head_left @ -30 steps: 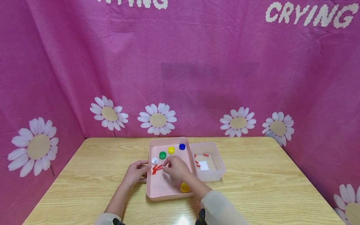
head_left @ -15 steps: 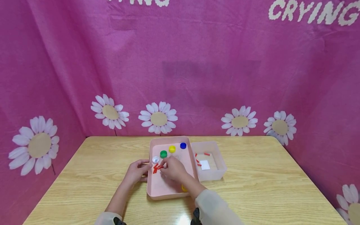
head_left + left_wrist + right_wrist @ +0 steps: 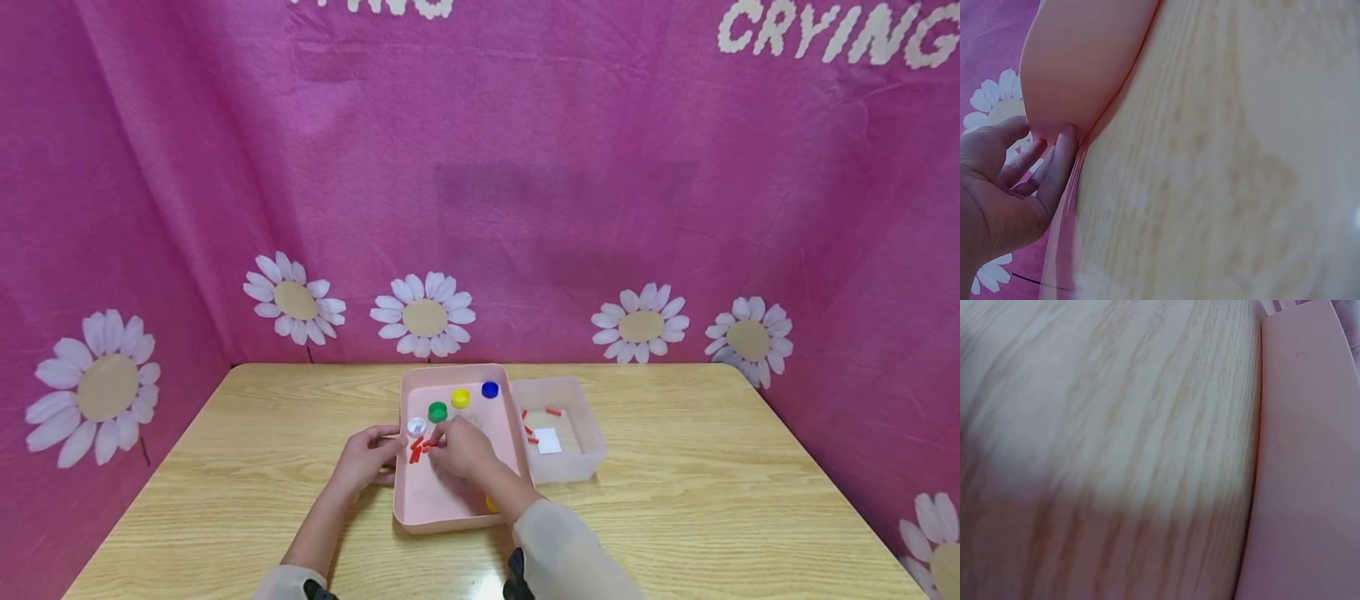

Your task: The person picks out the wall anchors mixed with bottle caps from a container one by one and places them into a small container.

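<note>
A pink tray (image 3: 442, 504) lies on the table, and my left hand (image 3: 366, 458) holds its left side, thumb at the rim. In the left wrist view the fingers of the left hand (image 3: 1010, 181) press against the tray's outer wall (image 3: 1085, 62). Over the tray, my right hand (image 3: 463, 450) pinches a small red stick (image 3: 429, 447) at its fingertips; the far end of the grip is hidden. Several loose red sticks (image 3: 416, 455) lie just left of it, below a white round cap (image 3: 417, 427). The right wrist view shows only the table and the tray's wall (image 3: 1310, 450).
Green (image 3: 437, 412), yellow (image 3: 461, 398) and blue (image 3: 490, 389) caps sit in the tray's far part. Another yellow cap (image 3: 491, 504) is partly behind the right forearm. A translucent box (image 3: 566, 468) to the right holds several red sticks (image 3: 553, 412) and a white square (image 3: 549, 440).
My right hand has moved slightly left to the red sticks, and its fingertips have closed on one. The left hand keeps its hold on the tray. The head view has shifted a little.
</note>
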The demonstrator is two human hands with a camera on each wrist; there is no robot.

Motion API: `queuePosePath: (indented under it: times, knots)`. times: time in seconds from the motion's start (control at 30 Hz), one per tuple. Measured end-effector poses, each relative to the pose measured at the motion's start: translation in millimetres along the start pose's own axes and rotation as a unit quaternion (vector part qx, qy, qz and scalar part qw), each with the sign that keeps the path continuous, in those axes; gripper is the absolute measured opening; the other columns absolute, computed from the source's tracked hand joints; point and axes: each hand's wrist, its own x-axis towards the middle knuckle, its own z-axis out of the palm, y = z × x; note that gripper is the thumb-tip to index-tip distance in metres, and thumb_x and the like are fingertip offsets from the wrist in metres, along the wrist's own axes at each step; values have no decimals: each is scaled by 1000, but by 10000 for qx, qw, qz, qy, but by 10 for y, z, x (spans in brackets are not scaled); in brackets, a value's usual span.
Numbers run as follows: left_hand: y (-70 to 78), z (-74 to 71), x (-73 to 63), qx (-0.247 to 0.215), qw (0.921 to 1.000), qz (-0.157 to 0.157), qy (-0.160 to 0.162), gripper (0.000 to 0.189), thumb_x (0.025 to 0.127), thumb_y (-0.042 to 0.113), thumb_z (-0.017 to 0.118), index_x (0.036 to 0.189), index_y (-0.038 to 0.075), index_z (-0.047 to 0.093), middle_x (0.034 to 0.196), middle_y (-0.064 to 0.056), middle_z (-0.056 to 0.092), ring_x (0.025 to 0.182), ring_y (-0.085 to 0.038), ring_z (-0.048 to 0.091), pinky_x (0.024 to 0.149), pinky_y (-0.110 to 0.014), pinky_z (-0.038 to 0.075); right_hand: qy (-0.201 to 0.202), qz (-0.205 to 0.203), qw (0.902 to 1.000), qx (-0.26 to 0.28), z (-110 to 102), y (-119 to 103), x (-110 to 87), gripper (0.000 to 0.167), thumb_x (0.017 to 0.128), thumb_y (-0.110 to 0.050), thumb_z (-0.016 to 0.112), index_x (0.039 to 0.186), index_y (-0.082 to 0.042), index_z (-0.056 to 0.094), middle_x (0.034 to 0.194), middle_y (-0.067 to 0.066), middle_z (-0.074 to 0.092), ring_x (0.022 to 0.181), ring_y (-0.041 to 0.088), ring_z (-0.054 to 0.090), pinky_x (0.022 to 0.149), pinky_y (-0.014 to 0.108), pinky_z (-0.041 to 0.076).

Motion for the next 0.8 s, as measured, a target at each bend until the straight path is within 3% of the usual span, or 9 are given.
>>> queuePosePath:
  times: [0.23, 0.47, 0.57, 0.8]
  knots:
    - [1, 18, 6, -13, 10000, 39, -25, 37, 90, 14, 60, 123, -3, 55, 109, -22, 62, 72, -15, 63, 60, -36, 60, -62, 82, 9998, -170, -19, -6, -6, 7, 83, -20, 69, 79, -16, 64, 80, -3, 51, 72, 11, 47, 57, 19, 40]
    - [27, 6, -9, 126, 9999, 4, 1, 37, 91, 15, 59, 124, -2, 54, 108, -21, 62, 75, -16, 64, 62, -36, 60, -198, 287, 9987, 359, -62, -33, -19, 8, 84, -20, 69, 81, -16, 62, 81, -1, 52, 62, 13, 50, 44, 20, 39]
    - [22, 5, -2, 155, 9999, -22, 4, 37, 92, 15, 58, 124, -2, 54, 104, -18, 62, 76, -16, 63, 62, -35, 60, -236, 351, 9983, 407, -84, -37, -19, 8, 84, -22, 69, 83, -17, 63, 80, 0, 52, 61, 13, 51, 44, 20, 39]
    - [3, -1, -8, 117, 9999, 42, 26, 37, 91, 15, 60, 123, -3, 54, 107, -21, 62, 74, -16, 63, 61, -35, 60, -112, 40, 9996, 245, -176, -11, -25, 7, 85, -22, 69, 84, -16, 66, 74, -3, 56, 64, 12, 50, 50, 20, 42]
